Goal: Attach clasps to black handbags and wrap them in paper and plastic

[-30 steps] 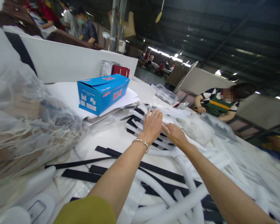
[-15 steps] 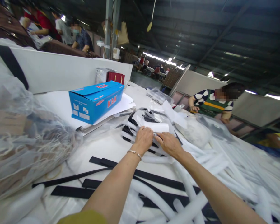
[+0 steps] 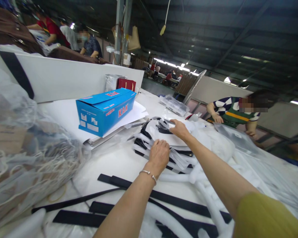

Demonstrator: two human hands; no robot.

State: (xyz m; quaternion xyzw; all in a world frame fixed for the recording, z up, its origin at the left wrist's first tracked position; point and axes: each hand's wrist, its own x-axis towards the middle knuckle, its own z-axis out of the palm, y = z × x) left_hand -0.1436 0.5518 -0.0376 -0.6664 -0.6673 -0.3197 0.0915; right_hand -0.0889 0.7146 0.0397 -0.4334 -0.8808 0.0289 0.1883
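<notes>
My left hand (image 3: pixel 159 153), a bracelet on its wrist, lies with curled fingers at the near side of a pile of black and white strap-like pieces (image 3: pixel 145 135). A crumpled clear plastic strip (image 3: pixel 178 159) lies just right of its fingers; whether they grip it is hidden. My right hand (image 3: pixel 180 130) reaches over the pile's far right side. Its thumb and fingers are closed beside a coiled grey strip (image 3: pixel 164 124), but what they hold cannot be made out. Loose flat black strips (image 3: pixel 79 218) lie on the table nearer to me.
A blue box (image 3: pixel 105 112) rests on white sheets (image 3: pixel 139 110) at the left. Bagged cords (image 3: pixel 59 168) fill the left side. White foam tubes (image 3: pixel 211 198) spread along the front and right. Across the table, a co-worker (image 3: pixel 235 109) handles clear plastic packaging (image 3: pixel 235 138).
My hands have moved apart. The right has gone farther out over the pile; the left has come slightly nearer. The rolled white sheet between them no longer shows as a roll.
</notes>
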